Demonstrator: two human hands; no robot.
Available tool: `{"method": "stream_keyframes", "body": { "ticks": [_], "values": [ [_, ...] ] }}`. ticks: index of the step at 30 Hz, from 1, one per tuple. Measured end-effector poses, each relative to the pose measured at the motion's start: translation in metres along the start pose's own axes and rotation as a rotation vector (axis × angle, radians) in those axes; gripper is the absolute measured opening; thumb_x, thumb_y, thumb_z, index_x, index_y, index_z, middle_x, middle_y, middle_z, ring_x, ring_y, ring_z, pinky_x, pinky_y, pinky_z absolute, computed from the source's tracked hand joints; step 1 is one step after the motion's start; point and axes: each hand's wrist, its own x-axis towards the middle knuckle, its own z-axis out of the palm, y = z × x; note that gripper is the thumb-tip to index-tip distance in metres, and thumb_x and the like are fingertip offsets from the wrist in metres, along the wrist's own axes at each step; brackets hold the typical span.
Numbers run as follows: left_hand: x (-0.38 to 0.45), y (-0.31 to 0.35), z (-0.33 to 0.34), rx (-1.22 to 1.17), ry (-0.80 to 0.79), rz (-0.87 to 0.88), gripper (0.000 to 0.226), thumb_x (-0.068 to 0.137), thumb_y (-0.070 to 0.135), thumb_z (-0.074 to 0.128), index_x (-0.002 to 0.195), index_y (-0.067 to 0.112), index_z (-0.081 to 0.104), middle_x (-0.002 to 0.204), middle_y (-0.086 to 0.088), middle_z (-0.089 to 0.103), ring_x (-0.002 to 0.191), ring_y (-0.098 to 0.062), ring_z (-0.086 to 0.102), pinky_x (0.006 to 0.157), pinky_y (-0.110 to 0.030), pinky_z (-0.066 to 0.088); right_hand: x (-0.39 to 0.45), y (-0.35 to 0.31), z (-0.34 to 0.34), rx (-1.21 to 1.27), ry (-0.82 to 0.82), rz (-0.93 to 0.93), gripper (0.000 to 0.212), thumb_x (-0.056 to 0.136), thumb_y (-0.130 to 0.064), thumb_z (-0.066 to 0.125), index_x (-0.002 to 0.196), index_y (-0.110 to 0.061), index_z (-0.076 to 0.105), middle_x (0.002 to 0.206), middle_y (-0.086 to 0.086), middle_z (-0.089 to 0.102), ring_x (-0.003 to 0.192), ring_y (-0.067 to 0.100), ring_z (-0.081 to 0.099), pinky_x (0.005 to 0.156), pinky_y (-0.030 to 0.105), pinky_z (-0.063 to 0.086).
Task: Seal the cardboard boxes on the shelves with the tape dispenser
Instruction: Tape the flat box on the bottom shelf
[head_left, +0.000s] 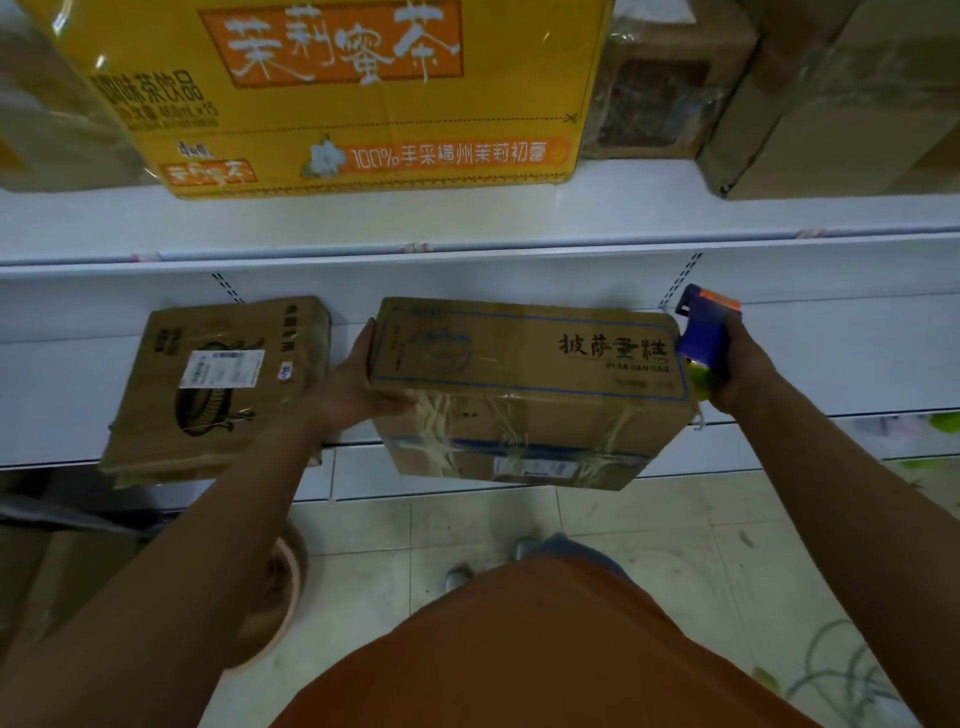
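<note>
A brown cardboard box (524, 384) with blue lines and taped seams sits at the near edge of the lower white shelf (810, 358), jutting past it. The left hand (358, 384) lies flat, fingers straight, against the box's left end. The right hand (737, 364) has its grip closed around a blue tape dispenser (701, 332) touching the box's right end. A second taped box (218, 384) lies further left; a yellow carton (332, 93) stands on the shelf above.
</note>
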Motion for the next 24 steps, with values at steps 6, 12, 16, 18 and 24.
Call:
{"method": "stream_keyframes", "body": {
  "ticks": [6,12,16,18,24],
  "values": [
    [0.01,-0.018,0.024,-0.194,0.218,-0.256,0.075,0.079,0.062,0.071,0.13,0.009,0.057,0.116,-0.006,0.063,0.104,-0.023,0.059,0.088,-0.034,0.045,-0.004,0.003,-0.004,0.026,-0.006,-0.138,0.057,0.09,-0.054,0.057,0.133,-0.017,0.051,0.131,0.01,0.063,0.122,0.027,0.06,0.103,0.044,0.048],
    [0.021,-0.049,0.053,-0.337,0.253,-0.253,0.106,0.052,0.074,0.071,0.138,0.019,0.044,0.131,-0.01,0.06,0.118,-0.033,0.059,0.103,-0.054,0.048,-0.004,0.015,-0.014,0.043,-0.012,-0.133,0.062,0.089,-0.053,0.06,0.136,-0.015,0.049,0.133,0.012,0.062,0.12,0.027,0.061,0.104,0.045,0.048],
    [0.014,-0.04,0.054,-0.219,0.263,-0.262,0.09,0.064,0.064,0.078,0.135,0.017,0.049,0.121,-0.007,0.064,0.107,-0.03,0.063,0.095,-0.05,0.054,-0.006,0.01,-0.017,0.033,-0.019,-0.159,0.059,0.087,-0.054,0.06,0.132,-0.017,0.05,0.131,0.01,0.063,0.121,0.026,0.061,0.105,0.044,0.047],
    [0.015,-0.037,0.058,-0.145,0.245,-0.236,0.089,0.066,0.054,0.086,0.136,0.013,0.05,0.116,-0.005,0.063,0.102,-0.027,0.063,0.092,-0.044,0.055,-0.005,0.004,-0.024,0.022,-0.012,-0.161,0.05,0.093,-0.052,0.056,0.13,-0.018,0.051,0.131,0.009,0.063,0.121,0.025,0.06,0.104,0.043,0.047],
    [0.028,-0.032,0.081,0.053,0.293,-0.247,0.063,0.066,0.041,0.092,0.11,0.005,0.066,0.108,-0.018,0.056,0.089,-0.034,0.063,0.082,-0.045,0.057,0.001,-0.003,-0.052,0.044,0.068,-0.149,0.043,0.094,-0.05,0.054,0.124,-0.018,0.053,0.131,0.01,0.063,0.12,0.025,0.061,0.105,0.044,0.047]
  ]
}}
